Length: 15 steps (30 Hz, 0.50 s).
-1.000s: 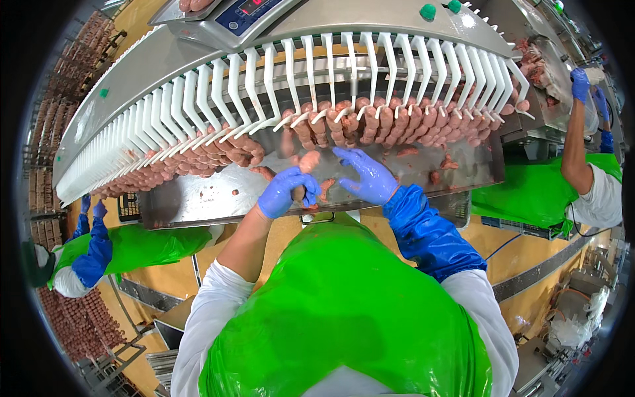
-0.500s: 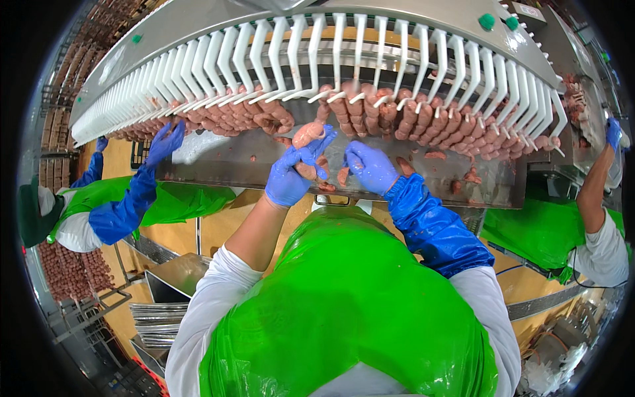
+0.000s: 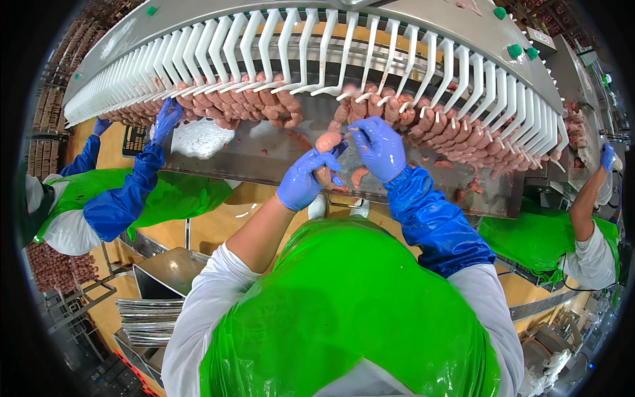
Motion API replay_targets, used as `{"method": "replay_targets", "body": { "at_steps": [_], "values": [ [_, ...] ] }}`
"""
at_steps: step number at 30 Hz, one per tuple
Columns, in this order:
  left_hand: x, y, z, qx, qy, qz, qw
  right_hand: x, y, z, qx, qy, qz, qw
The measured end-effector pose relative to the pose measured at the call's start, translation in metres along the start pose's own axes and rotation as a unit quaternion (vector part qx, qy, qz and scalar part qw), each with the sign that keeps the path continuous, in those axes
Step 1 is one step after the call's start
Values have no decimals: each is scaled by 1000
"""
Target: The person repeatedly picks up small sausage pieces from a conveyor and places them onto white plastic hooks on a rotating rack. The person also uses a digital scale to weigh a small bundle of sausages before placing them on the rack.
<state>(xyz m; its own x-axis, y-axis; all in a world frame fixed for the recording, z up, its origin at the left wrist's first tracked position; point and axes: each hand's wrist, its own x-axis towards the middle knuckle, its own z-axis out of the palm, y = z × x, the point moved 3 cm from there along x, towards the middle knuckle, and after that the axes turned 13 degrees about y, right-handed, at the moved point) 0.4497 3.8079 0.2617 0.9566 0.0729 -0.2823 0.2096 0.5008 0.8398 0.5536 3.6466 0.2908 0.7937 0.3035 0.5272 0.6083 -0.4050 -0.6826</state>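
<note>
My blue-gloved left hand (image 3: 306,180) is closed around a pink sausage link (image 3: 328,141), whose rounded top sticks out above the fingers. From it a short string of links runs up toward the white hooks (image 3: 351,56). Just to the right, my blue-gloved right hand (image 3: 378,149) has its thumb and fingers pinched together close to that string; what they grip is too small to make out. Linked sausages (image 3: 264,102) hang in rows from the hooks to the left, and more hanging sausages (image 3: 456,135) fill the right side.
Below the hooks lies a metal tray (image 3: 238,155) with loose sausage scraps (image 3: 359,176) on it. A co-worker's gloved hand (image 3: 167,120) touches the hanging sausages at the left. Another person's arm (image 3: 591,198) is at the far right. Stacked metal trays (image 3: 149,321) stand at the lower left.
My right hand has moved up and slightly right, nearer the hooks. My left hand has shifted slightly to the right, and its sausage now points upward. The hooks have shifted in view.
</note>
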Motion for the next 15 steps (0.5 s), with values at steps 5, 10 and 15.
{"method": "replay_targets", "body": {
  "at_steps": [5,10,15],
  "values": [
    [13,9,-4,-272,-34,-103,956,-24,-19,8,10,-83,-101,991],
    [26,10,-16,-141,-33,-88,986,-43,-19,17,-64,-154,-120,979],
    [40,42,-26,288,-24,-54,956,-44,32,19,158,43,204,965]
  ]
}}
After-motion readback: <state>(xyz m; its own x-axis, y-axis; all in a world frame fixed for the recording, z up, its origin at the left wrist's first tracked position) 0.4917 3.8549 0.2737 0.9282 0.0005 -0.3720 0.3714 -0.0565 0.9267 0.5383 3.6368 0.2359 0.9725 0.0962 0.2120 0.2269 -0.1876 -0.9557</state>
